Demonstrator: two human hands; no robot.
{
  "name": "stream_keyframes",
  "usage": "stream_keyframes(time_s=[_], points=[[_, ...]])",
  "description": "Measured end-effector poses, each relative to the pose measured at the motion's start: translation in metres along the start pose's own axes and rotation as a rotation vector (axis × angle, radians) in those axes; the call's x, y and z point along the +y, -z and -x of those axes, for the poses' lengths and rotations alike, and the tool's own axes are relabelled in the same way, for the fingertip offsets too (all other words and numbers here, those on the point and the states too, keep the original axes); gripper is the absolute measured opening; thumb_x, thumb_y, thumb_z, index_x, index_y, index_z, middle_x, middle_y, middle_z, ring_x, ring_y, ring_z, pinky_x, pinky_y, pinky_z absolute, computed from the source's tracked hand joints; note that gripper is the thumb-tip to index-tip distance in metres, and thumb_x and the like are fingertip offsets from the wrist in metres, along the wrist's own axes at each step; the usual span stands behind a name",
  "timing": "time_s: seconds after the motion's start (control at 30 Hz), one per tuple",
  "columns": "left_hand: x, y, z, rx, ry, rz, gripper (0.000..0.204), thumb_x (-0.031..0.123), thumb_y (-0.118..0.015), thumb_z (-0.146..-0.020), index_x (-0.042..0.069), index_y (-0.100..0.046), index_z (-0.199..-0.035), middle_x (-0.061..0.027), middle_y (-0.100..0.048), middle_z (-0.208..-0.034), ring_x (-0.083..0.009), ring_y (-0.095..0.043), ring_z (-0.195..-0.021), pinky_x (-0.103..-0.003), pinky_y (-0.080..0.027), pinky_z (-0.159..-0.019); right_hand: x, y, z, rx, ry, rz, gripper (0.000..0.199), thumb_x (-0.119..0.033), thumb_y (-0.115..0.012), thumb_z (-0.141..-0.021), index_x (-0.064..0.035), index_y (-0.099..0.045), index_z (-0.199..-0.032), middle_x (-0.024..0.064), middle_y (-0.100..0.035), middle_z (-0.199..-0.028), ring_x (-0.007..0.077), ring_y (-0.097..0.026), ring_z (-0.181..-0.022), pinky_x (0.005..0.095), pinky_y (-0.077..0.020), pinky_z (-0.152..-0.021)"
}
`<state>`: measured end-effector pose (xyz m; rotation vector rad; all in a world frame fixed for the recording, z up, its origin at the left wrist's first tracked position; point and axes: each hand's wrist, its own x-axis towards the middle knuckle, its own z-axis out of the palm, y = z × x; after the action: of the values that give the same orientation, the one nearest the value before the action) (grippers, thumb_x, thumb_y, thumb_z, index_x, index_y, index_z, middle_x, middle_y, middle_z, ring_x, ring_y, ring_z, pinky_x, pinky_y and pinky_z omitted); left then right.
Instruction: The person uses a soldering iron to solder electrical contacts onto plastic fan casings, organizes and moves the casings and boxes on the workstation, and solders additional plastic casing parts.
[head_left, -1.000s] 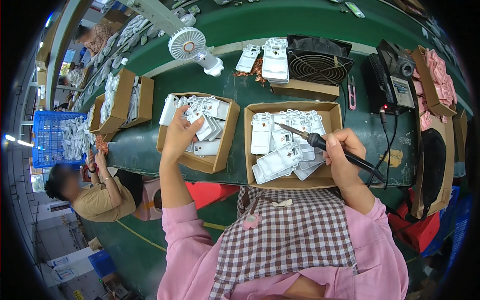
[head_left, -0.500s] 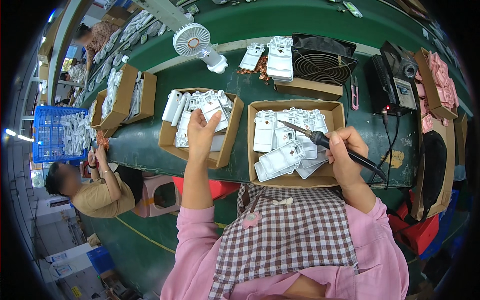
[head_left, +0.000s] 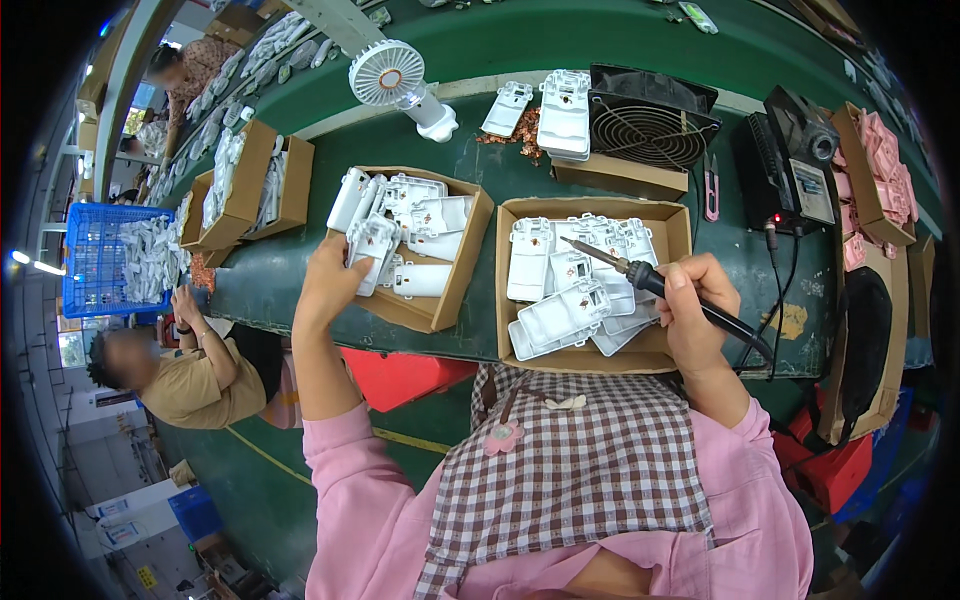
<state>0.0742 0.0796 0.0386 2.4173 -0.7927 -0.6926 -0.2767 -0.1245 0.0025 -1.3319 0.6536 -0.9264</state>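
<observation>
At the left side of the left cardboard box [head_left: 455, 265], my left hand [head_left: 328, 285] is closed on a white plastic housing [head_left: 373, 250], thumb along its near end. More white housings [head_left: 420, 279] lie loosely in that box. My right hand [head_left: 697, 308] grips a soldering iron [head_left: 645, 278] by its black handle. The iron's bare tip points to the upper left, above the white housings [head_left: 560, 315] heaped in the right cardboard box [head_left: 592, 210]; I cannot tell whether it touches any.
Behind the boxes stand a small white fan [head_left: 388, 75], a stack of housings [head_left: 565, 115] and a black fume fan [head_left: 650, 120]. Pink-handled snips [head_left: 710, 190] lie beside the black soldering station [head_left: 785, 165]. Pink parts [head_left: 880, 165] fill a box at right. A co-worker [head_left: 205, 375] sits at left.
My left hand has shifted left and toward me, from the middle of the left box to its left side, and now holds a housing there. My right hand and the iron stay nearly still.
</observation>
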Motion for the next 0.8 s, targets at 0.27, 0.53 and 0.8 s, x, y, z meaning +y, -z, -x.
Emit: stream_keyframes(time_s=[0.27, 0.53, 0.8], points=[[0.003, -0.015, 0.008, 0.142, -0.016, -0.477, 0.047, 0.023, -0.063, -0.080, -0.009, -0.051, -0.112, -0.0289, -0.050, -0.115, -0.0430, -0.044, -0.111, -0.043, -0.037, -0.096, -0.003, -0.001, 0.000, 0.015, -0.022, -0.007, 0.011, -0.008, -0.057, -0.088, -0.0009, -0.055, -0.080, 0.0000, -0.055, -0.063, 0.0016, -0.045, -0.052, 0.0170, -0.0362, -0.047], [-0.002, -0.009, 0.009, -0.004, -0.005, -0.260, 0.048, 0.022, -0.063, -0.080, -0.008, -0.051, -0.115, -0.0236, -0.054, -0.110, -0.0347, -0.053, -0.105, -0.041, -0.040, -0.092, -0.002, 0.000, 0.000, 0.022, -0.034, -0.019, 0.011, -0.009, -0.057, -0.088, -0.0011, -0.056, -0.081, 0.0002, -0.055, -0.063, 0.0018, -0.046, -0.052, 0.0168, -0.0365, -0.048], [0.034, -0.019, 0.035, -0.147, 0.248, 1.259, 0.046, 0.017, -0.055, -0.088, -0.007, -0.040, -0.125, -0.0242, -0.059, -0.106, -0.0344, -0.062, -0.095, -0.045, -0.057, -0.078, -0.001, 0.001, -0.002, 0.030, -0.030, -0.017, 0.012, -0.010, -0.057, -0.088, -0.0009, -0.056, -0.080, 0.0004, -0.055, -0.062, 0.0023, -0.046, -0.049, 0.0168, -0.0363, -0.045]])
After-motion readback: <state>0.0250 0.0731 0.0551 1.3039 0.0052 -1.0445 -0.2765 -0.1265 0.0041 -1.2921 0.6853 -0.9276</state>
